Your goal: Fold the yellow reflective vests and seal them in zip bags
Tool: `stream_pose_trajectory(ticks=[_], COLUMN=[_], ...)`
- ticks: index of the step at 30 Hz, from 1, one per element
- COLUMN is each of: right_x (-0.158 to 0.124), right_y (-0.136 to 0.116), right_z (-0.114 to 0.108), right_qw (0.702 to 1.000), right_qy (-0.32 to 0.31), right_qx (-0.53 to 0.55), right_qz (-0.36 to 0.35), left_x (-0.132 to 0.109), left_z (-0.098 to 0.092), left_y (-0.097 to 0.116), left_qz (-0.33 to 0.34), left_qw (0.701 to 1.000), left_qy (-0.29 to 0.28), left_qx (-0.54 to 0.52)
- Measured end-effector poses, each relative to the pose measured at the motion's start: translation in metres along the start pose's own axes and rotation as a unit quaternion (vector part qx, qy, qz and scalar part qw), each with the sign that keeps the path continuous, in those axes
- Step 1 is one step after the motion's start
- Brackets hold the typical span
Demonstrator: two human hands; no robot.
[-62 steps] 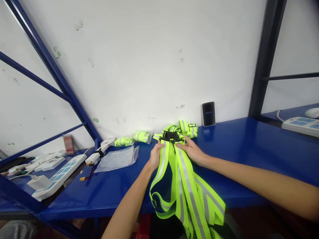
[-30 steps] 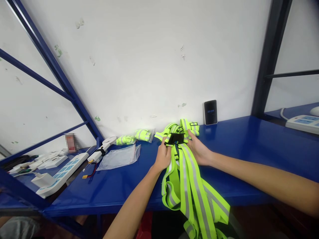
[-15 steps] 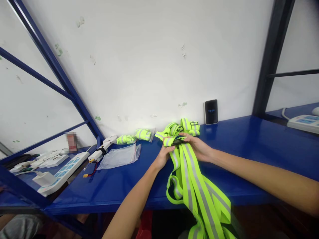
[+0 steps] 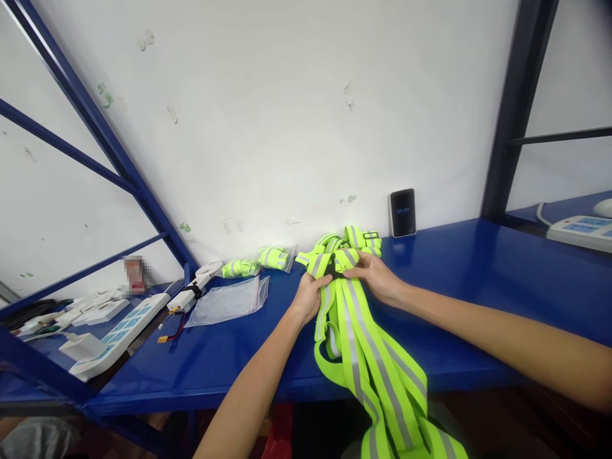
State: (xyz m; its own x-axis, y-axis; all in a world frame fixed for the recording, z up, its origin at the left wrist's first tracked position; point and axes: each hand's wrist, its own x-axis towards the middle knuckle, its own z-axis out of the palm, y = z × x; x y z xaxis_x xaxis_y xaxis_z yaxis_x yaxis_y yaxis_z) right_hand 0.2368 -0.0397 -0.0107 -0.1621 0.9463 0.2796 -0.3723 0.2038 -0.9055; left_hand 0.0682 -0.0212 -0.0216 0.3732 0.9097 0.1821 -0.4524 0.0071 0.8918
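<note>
Both hands grip a neon yellow-green reflective strap harness (image 4: pixel 377 357) with grey stripes. My left hand (image 4: pixel 308 294) pinches it from the left, thumb beside a black piece where the straps meet. On the other side, my right hand (image 4: pixel 375 274) holds a short strap loop between thumb and fingers. Long straps hang from my hands over the table's front edge and out of the bottom of the view. Just behind my hands lies a heap of similar reflective straps (image 4: pixel 356 237) with a black buckle. The black piece is partly covered by my fingers.
On the blue table (image 4: pixel 459 299) to the left lie two bundled reflective straps (image 4: pixel 273 257), a clear plastic bag (image 4: pixel 229 301) and a white handheld fan (image 4: pixel 191 294). A black-screened device (image 4: pixel 403 213) leans on the wall. A power strip (image 4: pixel 122 336) lies further left.
My hands have turned the gripped part of the harness, and my right thumb now presses on the front of the loop. The hanging straps have swung slightly. The view has shifted a little.
</note>
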Motion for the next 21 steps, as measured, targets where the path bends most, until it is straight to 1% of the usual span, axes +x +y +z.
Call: stream_pose_trajectory(ticks=[4, 6, 8, 10, 12, 14, 16, 18, 21], right_x=[-0.003, -0.003, -0.001, 0.001, 0.002, 0.002, 0.001, 0.000, -0.003], right_y=[-0.006, -0.006, -0.004, -0.001, -0.001, -0.003, -0.006, -0.008, -0.010], right_z=[-0.002, -0.003, -0.004, -0.005, -0.004, -0.003, -0.002, -0.003, -0.005], right_qw=[0.996, 0.989, 0.980, 0.971, 0.964, 0.962, 0.962, 0.963, 0.962], right_qy=[-0.033, -0.046, -0.041, -0.013, 0.024, 0.052, 0.066, 0.058, 0.008], right_qx=[-0.080, -0.130, -0.167, -0.188, -0.195, -0.190, -0.185, -0.184, -0.186], right_qz=[-0.031, -0.060, -0.104, -0.149, -0.180, -0.190, -0.189, -0.187, -0.200], left_x=[0.001, 0.002, 0.003, 0.003, 0.000, -0.004, -0.007, -0.008, -0.008], left_z=[-0.001, -0.003, -0.004, -0.003, 0.000, 0.003, 0.005, 0.004, 0.002], left_y=[-0.001, -0.004, -0.006, -0.006, -0.005, -0.005, -0.005, -0.007, -0.007], left_qz=[0.048, 0.065, 0.074, 0.055, 0.007, -0.044, -0.084, -0.108, -0.108], left_qw=[0.999, 0.997, 0.996, 0.997, 0.999, 0.999, 0.996, 0.991, 0.990], left_qy=[0.022, 0.032, 0.043, 0.050, 0.047, 0.022, -0.025, -0.063, -0.066], left_qx=[0.015, 0.022, 0.026, 0.020, 0.011, 0.008, 0.022, 0.048, 0.068])
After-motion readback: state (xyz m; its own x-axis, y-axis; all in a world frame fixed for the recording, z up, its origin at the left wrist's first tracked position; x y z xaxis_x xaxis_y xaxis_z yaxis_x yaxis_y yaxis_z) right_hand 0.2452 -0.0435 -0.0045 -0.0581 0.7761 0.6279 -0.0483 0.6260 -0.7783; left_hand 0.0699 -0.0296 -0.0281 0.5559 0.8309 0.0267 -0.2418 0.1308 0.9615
